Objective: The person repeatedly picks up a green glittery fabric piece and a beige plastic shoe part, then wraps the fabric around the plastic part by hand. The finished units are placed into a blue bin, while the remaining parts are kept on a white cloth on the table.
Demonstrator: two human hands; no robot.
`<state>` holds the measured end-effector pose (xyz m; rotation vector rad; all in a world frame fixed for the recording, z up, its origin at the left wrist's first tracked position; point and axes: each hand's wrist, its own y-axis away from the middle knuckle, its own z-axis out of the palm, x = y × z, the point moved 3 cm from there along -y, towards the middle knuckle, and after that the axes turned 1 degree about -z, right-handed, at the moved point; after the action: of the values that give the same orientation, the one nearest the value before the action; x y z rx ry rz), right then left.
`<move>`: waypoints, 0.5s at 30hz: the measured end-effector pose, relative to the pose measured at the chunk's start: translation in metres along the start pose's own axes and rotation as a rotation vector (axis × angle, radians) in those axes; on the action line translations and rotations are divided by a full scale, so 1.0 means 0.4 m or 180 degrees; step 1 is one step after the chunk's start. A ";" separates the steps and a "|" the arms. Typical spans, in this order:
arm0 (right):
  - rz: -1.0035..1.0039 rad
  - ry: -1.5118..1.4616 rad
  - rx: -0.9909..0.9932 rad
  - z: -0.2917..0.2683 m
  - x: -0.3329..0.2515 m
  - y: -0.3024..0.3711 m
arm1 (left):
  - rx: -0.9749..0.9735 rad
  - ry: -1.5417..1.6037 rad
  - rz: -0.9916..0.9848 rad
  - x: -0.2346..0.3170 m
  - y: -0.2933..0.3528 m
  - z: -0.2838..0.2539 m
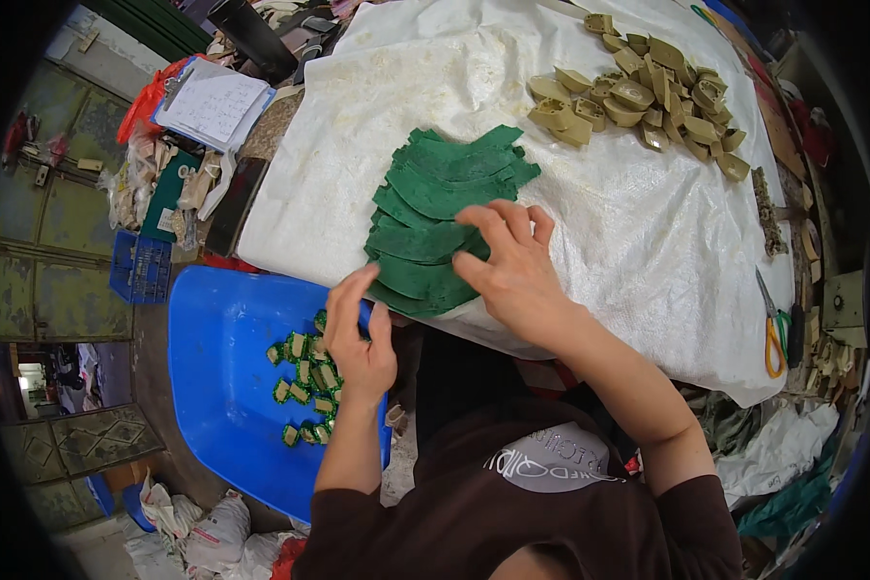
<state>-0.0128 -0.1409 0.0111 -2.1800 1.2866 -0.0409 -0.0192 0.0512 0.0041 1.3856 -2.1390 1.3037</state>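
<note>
A stack of overlapping curved dark green strips (pixel 445 188), with jagged edges, lies on the white sheet in front of me. My right hand (pixel 522 275) is over the right side of the stack, thumb and index finger apart, their tips at the strips. Beside the stack's lower left corner, my left hand (pixel 358 353) has its thumb and fingers apart, with nothing visible between them. Below it is a blue plastic tub (pixel 227 329) with several small beige blocks wrapped in shiny green (pixel 300 391); my left hand and forearm hide part of them.
Olive-tan boat-shaped pieces (pixel 648 92) are heaped at the far right of the white-sheeted table (pixel 329 135). Orange-handled scissors (pixel 771 329) lie by its right edge. A clipboard with paper (pixel 217 101) and a blue basket (pixel 140 269) are at the left.
</note>
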 end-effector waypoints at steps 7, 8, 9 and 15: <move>0.0396 -0.1197 0.0604 -0.038 0.039 0.046 | -0.1126 -0.0524 0.0061 0.019 -0.083 0.039; 0.0718 -0.1574 0.0715 -0.066 0.061 0.061 | -0.1170 -0.0489 0.0007 0.019 -0.079 0.036; 0.1035 -0.1952 0.0839 -0.090 0.084 0.079 | -0.1225 -0.0213 -0.0092 0.019 -0.077 0.032; 0.1802 -0.2478 0.0925 -0.190 0.168 0.184 | -0.1334 0.0150 0.0454 0.143 -0.094 0.074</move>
<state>-0.0591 -0.2572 0.0180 -1.3002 1.2560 0.7224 -0.0097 -0.0110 0.0442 1.0390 -2.3393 0.8493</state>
